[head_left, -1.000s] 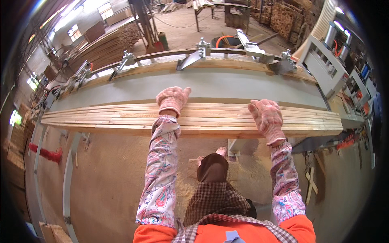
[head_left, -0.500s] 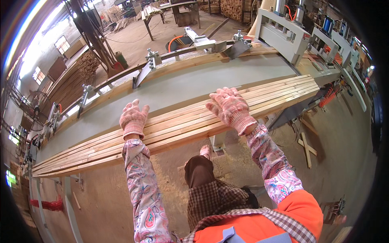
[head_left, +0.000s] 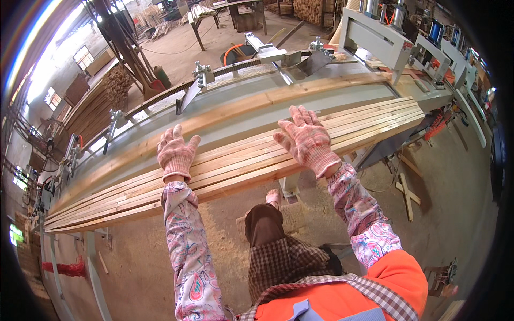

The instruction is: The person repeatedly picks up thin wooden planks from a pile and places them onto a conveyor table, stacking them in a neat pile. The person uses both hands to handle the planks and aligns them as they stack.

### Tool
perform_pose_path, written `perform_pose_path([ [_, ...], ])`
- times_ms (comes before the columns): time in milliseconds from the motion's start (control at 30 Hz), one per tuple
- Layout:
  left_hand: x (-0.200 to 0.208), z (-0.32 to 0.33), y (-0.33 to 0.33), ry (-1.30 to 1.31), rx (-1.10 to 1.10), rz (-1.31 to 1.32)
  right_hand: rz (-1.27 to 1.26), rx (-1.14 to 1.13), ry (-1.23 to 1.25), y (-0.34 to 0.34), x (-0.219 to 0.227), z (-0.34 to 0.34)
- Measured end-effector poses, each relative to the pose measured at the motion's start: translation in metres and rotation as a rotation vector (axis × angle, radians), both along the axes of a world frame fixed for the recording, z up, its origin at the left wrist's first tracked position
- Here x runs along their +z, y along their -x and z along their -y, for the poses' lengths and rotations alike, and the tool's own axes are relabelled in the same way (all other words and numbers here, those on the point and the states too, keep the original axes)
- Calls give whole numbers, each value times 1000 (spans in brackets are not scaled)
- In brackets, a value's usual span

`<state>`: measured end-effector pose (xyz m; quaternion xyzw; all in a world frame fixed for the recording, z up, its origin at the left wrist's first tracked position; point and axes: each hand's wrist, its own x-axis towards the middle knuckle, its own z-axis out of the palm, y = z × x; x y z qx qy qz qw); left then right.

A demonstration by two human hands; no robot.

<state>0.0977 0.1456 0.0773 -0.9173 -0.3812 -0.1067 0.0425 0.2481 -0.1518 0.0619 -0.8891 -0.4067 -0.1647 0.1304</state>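
Observation:
A row of long pale wooden strips [head_left: 235,164] lies side by side along the near edge of a grey machine table [head_left: 235,130]. My left hand [head_left: 177,151], in a pink knit glove, rests on the strips left of the middle, fingers stretched toward the far side. Farther right, my right hand [head_left: 306,136], gloved alike, lies over the strips with its fingers spread. Neither hand is wrapped around anything. Beyond my fingertips a single long wooden board [head_left: 225,113] lies on the table, with a strip of grey surface between it and the row.
Metal brackets [head_left: 202,76] and a pusher with an extended rod [head_left: 284,74] line the table's far side. A grey machine frame [head_left: 375,40] stands at the right end. Crossed wood scraps [head_left: 407,197] lie on the floor at right. Stacked timber [head_left: 93,96] is at the far left.
The single board has slid from the far edge toward me, and the pusher's rod now shows extended. My fingers have straightened slightly; both hands stay at the strips.

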Motion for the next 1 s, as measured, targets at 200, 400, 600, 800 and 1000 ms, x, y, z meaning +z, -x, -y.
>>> perform_pose_path([
  [200,10,-3,-1,46,-40,-142,28,32,-64,2,2,-1],
  [400,-26,-35,4,-207,-483,-257,-13,-7,9,1,11,6],
  [600,-35,-61,1,-132,-388,-343,-162,-8,68,6,26,6],
  [800,-28,-56,-7,-94,-362,-381,-177,-10,34,6,21,11],
  [1000,-40,-67,-7,-53,-208,-276,-190,-13,27,9,24,7],
])
